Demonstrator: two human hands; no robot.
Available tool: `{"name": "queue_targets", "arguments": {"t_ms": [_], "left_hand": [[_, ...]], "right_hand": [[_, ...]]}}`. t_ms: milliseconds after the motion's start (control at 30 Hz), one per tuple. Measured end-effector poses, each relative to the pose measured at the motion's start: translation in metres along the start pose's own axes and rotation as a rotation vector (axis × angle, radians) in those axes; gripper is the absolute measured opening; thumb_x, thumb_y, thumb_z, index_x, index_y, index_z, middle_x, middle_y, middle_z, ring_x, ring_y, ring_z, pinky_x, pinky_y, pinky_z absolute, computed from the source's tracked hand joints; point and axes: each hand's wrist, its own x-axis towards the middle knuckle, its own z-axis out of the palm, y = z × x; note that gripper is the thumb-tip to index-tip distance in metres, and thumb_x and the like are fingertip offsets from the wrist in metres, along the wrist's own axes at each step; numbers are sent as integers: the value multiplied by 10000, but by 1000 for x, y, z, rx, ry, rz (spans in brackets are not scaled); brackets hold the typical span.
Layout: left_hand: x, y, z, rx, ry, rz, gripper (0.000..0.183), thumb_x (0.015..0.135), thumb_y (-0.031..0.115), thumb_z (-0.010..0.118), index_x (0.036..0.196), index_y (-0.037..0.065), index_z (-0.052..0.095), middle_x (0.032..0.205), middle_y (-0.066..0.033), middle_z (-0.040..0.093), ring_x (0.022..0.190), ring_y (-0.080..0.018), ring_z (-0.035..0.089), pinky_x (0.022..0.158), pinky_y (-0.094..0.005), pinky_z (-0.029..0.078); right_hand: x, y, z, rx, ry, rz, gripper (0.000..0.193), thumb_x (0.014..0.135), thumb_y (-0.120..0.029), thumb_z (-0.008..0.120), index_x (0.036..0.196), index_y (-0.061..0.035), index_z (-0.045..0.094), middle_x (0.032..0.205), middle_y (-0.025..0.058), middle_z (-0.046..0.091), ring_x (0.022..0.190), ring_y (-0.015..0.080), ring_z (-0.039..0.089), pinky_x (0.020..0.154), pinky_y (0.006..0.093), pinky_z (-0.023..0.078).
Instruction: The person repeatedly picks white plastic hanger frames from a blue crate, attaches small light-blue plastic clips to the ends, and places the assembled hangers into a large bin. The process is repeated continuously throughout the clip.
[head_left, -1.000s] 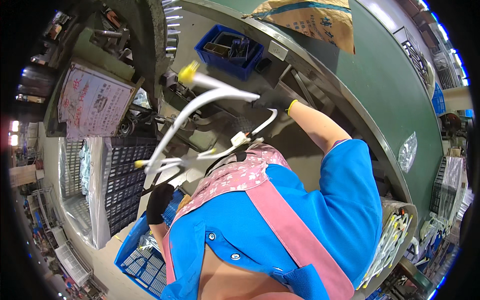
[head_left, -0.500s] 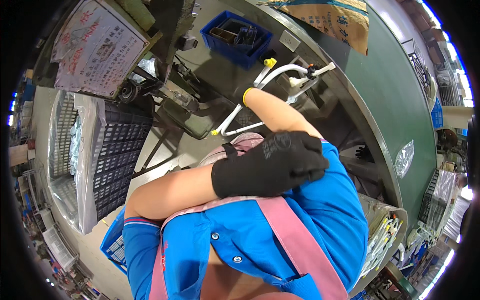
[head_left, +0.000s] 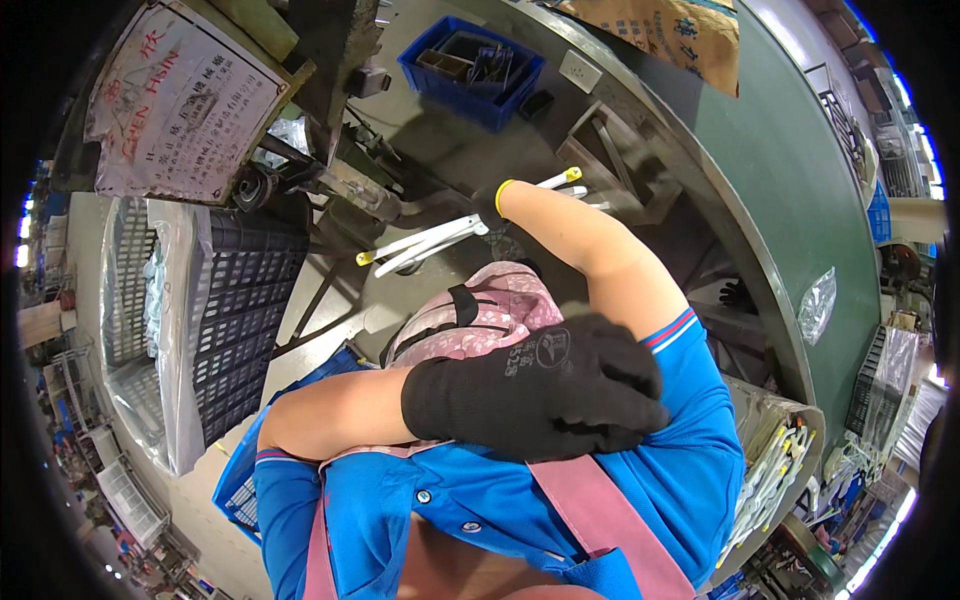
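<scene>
My left hand (head_left: 540,390), in a black knit glove, lies across my chest against the blue shirt (head_left: 680,400) on my right side. Its fingers are curled in by the right sleeve; what they hold, if anything, is hidden. My right hand (head_left: 486,204), in a dark glove with a yellow cuff, reaches forward. It is closed around a white tubular folding frame (head_left: 425,238) with yellow end caps. Bars of the frame stick out on both sides of that hand, low over the floor. Part of the grip is dark and hard to see.
A blue bin (head_left: 470,75) of parts stands ahead. At the left are a machine with a sign plate (head_left: 185,100) and a black crate (head_left: 245,310) lined with plastic. A green table (head_left: 800,200) curves along the right. More white frames (head_left: 770,480) lie at the lower right.
The white frame has swung round and now lies narrower, its bars nearly together. My left hand has shifted down, and my right forearm shows more.
</scene>
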Motion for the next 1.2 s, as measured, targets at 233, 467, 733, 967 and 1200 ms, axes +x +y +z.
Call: {"name": "queue_targets", "arguments": {"t_ms": [233, 467, 733, 967, 1200], "left_hand": [[-6, -29, 0, 287, 86, 59, 204, 854, 183, 587, 1005, 44, 586, 1136, -183, 578, 1065, -334, 561, 897, -453, 439], [-21, -49, -6, 200, 291, 3, 281, 840, 238, 621, 992, 2, 628, 1031, -171, 634, 991, -334, 578, 868, -417, 461], [-10, -48, -25, -170, 267, -192, 243, 901, 201, 607, 950, -35, 636, 959, -165, 661, 847, -224, 597, 777, -363, 465], [9, -84, -64, -2, 148, -335, 255, 922, 218, 562, 879, -32, 586, 848, -155, 583, 752, -215, 497, 683, -352, 414], [-16, -99, -77, 16, 481, -399, 278, 865, 233, 593, 729, -9, 600, 651, -120, 552, 620, -153, 466, 603, -332, 393]], "right_hand": [[32, -32, 15, -44, -36, -94, 303, 691, -313, 637, 902, -111, 718, 922, 150, 685, 901, 325, 655, 783, 424, 515], [77, -46, 34, -146, -79, -213, 309, 681, -318, 643, 892, -106, 720, 917, 152, 685, 901, 328, 655, 783, 421, 517], [97, -33, 48, -379, -200, -339, 316, 670, -323, 650, 882, -100, 721, 912, 153, 685, 901, 331, 656, 784, 418, 520], [107, -21, 33, -412, -341, -418, 351, 737, -328, 642, 983, -85, 700, 999, 187, 665, 961, 342, 630, 815, 425, 502], [103, 19, 25, -353, -206, -557, 346, 751, -326, 625, 985, -81, 695, 1029, 193, 654, 987, 339, 618, 828, 431, 493]]}}
